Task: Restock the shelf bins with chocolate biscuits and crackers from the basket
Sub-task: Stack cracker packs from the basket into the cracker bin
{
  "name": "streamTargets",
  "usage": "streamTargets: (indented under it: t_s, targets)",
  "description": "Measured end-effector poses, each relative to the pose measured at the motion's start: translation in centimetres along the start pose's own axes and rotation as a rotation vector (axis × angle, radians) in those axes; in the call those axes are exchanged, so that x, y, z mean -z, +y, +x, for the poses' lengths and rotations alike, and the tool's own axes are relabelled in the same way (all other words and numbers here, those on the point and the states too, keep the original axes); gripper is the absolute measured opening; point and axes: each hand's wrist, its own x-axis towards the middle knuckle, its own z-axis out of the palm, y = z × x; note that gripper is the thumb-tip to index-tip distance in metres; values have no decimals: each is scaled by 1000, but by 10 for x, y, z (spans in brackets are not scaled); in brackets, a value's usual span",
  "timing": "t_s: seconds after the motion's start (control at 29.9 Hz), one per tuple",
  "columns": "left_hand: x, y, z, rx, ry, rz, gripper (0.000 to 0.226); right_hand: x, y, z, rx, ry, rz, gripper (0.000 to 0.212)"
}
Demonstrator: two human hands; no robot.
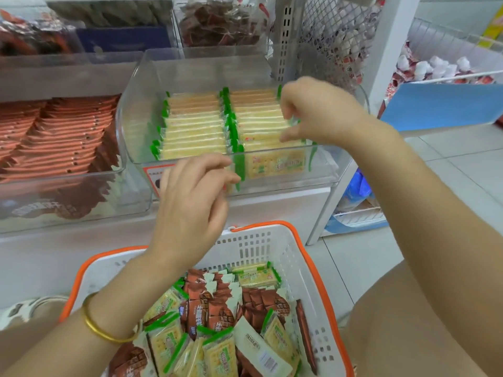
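A clear shelf bin [190,68] holds two rows of green-edged cracker packets [193,129]. One packet [275,165] stands face-out against the bin's front wall. My right hand [313,112] is over the right row, with thumb and fingers pinched on the right ends of packets there. My left hand [190,197] hovers at the bin's front rim, its bent fingertips at the green left end of the front packet; a grip cannot be made out. Below, the white basket [245,244] with orange rim holds mixed brown chocolate biscuit packets [217,317] and crackers [163,346].
Left of the cracker bin, another clear bin [133,186] is stacked with brown chocolate biscuit packets [60,137]. More snack bins sit on the shelf above. A white shelf post [381,50] and a wire basket of sweets [441,66] are on the right. The floor is tiled.
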Motion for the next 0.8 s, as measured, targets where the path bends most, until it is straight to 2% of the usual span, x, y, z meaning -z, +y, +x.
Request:
streamTargets:
  t_s: [0.07,0.1,0.17,0.23,0.3,0.43,0.53,0.67,0.74,0.8]
  targets:
    - [-5,-1,-23,15,-94,-18,26,3,-17,-33,50,167,230,33]
    - [-10,-4,-39,35,-171,-24,25,-5,-28,-48,88,139,334,30]
    - [-21,-13,-75,83,-339,-36,26,-46,-48,-68,136,-154,398,23]
    - [-31,-21,-111,136,-485,-56,27,-107,-67,-80,179,-549,269,16]
    - [-38,-23,-136,205,-593,-77,23,-172,-77,-93,232,-821,160,15]
    - [-44,-21,-147,246,-691,-111,20,-262,-75,-132,323,-1056,-4,28]
    - [-45,-24,-149,263,-701,-131,22,-282,-75,-148,338,-1155,-66,31]
    - [-49,-25,-153,340,-691,-182,23,-283,-64,-145,403,-1144,-124,16]
    - [-50,-25,-153,379,-693,-238,24,-275,-56,-133,396,-1140,-76,12]
    - [-52,-24,-152,417,-743,-299,26,-253,-50,-115,367,-1103,8,18]
